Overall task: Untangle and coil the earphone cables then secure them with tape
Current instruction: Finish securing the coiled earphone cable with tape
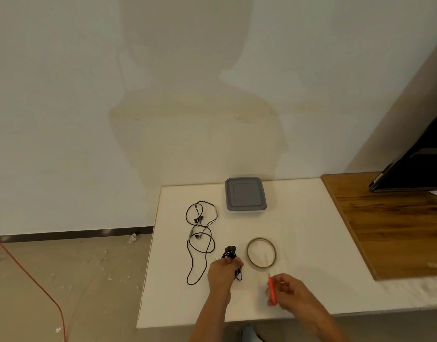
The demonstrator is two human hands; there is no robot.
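Earphone coil sits low centre on the tabletop, left hand fingers curled round it; right hand grips a red-handled tool below the tape roll. Taping step, likely; next needs a strip cut

A single wide-angle view from the person's head looks forward and down across the table toward the wall; the left hand and right hand sit nearest, at the bottom edge, floor at left

white table, loose earphones, tape roll, grey lidded box
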